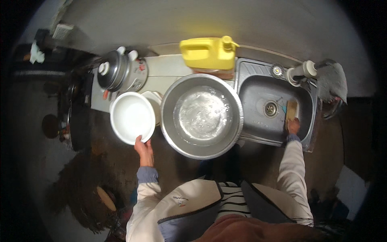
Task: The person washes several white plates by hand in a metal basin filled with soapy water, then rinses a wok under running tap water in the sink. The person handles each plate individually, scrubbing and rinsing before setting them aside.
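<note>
My left hand (144,148) grips the near rim of a white bowl (132,118), left of a large metal basin (202,116) with water in it. The bowl's inside faces up. At the right, my right hand (293,125) is closed on the near end of a yellowish-brown brush or scrubber (291,110); which of the two I cannot tell. It is low in the stainless steel sink (257,86), right of the drain strainer (270,109). A thin light-blue piece (284,109) shows beside it.
A yellow plastic jerrycan (208,54) stands behind the basin by the wall. An electric pot with a lid (122,71) stands at the back left of the counter (163,65). A grey cloth (332,81) hangs right of the sink near white pipe-like fittings (300,73).
</note>
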Demonstrator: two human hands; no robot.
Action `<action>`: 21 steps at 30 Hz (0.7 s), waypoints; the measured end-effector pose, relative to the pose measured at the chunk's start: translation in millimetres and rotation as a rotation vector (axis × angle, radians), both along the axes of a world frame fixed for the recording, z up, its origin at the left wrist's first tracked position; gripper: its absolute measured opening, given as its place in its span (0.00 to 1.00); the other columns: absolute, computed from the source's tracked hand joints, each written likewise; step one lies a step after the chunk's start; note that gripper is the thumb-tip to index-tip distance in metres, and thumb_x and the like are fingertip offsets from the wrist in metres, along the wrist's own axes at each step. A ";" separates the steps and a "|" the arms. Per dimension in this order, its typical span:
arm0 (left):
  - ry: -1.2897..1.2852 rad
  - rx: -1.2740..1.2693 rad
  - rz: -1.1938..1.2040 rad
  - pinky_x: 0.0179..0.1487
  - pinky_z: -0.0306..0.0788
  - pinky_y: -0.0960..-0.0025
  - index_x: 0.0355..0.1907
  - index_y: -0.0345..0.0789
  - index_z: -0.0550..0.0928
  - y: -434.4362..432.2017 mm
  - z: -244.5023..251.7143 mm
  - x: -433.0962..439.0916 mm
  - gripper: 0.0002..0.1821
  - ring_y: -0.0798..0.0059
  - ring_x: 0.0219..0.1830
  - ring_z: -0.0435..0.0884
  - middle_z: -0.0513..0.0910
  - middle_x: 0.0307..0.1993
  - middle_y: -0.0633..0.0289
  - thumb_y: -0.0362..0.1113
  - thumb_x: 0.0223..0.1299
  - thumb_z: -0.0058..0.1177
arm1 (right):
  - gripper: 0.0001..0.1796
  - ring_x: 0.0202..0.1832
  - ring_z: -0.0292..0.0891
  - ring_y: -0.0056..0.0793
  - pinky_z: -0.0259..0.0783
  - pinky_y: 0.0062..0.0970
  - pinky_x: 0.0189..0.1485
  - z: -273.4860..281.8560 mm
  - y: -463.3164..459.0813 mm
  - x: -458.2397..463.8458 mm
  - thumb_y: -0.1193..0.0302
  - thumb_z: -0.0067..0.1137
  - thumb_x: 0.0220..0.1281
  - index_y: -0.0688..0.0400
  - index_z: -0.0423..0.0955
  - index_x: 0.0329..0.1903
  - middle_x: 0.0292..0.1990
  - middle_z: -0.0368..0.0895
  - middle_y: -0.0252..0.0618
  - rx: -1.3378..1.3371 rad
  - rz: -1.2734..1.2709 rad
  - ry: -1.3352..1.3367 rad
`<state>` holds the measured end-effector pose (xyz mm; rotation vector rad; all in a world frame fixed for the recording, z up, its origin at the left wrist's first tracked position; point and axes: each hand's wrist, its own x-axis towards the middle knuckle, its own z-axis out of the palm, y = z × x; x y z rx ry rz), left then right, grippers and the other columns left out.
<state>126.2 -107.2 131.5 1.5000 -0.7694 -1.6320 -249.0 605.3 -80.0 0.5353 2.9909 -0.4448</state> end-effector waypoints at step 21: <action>-0.061 0.062 -0.193 0.38 0.87 0.51 0.63 0.20 0.63 -49.5 -42.9 -9.4 0.28 0.47 0.47 0.84 0.76 0.55 0.38 0.28 0.60 0.45 | 0.17 0.35 0.72 0.16 0.64 0.18 0.34 167.5 -110.2 129.4 0.70 0.63 0.65 0.60 0.74 0.54 0.40 0.80 0.29 -1.076 -0.036 0.234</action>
